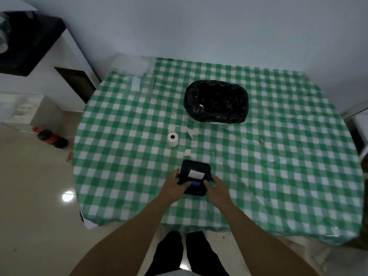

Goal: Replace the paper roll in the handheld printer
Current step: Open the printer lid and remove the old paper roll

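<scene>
The dark handheld printer (pixel 196 166) lies on the green checked tablecloth near the table's front edge, a strip of white paper showing at its top. My left hand (pixel 175 186) grips its left side, thumb across the blue front part. My right hand (pixel 216 186) holds its right side. A white paper roll (pixel 172 138) with a dark core stands on end a short way beyond the printer, to the left. Small torn scraps of white paper (pixel 192 132) lie between the roll and the bin.
A small bin lined with a black bag (pixel 216 101) stands further back on the table (pixel 278 156). On the floor at left lies a cola bottle (pixel 52 138) beside white furniture. My feet show under the front edge.
</scene>
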